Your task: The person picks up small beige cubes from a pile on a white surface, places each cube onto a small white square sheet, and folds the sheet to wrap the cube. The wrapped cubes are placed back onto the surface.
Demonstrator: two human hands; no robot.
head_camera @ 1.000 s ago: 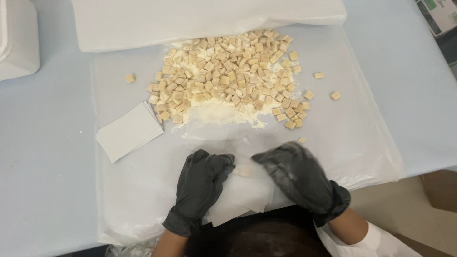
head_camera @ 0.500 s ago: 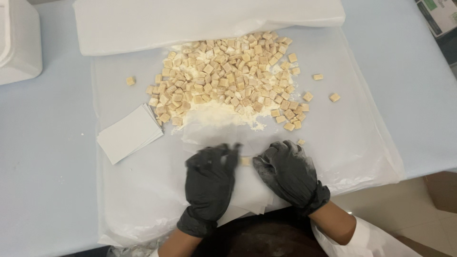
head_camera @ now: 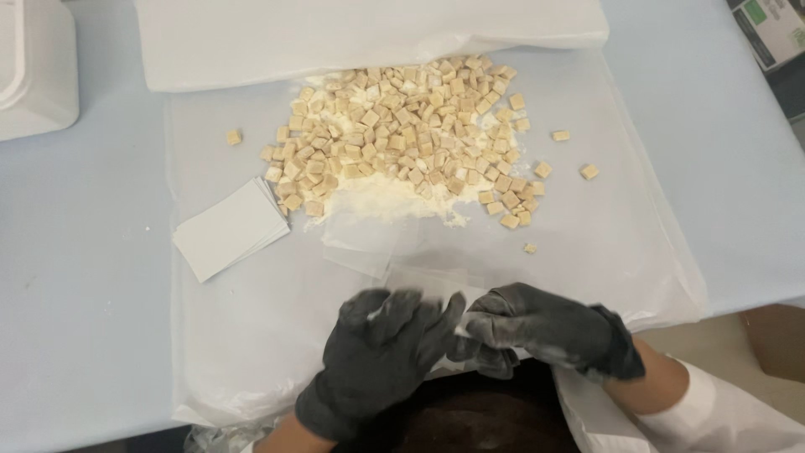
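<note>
Our gloved left hand (head_camera: 377, 356) and right hand (head_camera: 545, 331) pinch a small clear wrapper (head_camera: 436, 289) together near the table edge, below the pile of tan cubes (head_camera: 402, 134). Powdery gloves could let the wrapper slip.

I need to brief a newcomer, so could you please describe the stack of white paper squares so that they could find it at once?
Start at the big heap of tan cubes on the clear plastic sheet. Just beyond the heap's lower left edge lies the stack of white paper squares, slightly fanned. It is flat, opaque white and cornered, unlike the small cubes.
</note>
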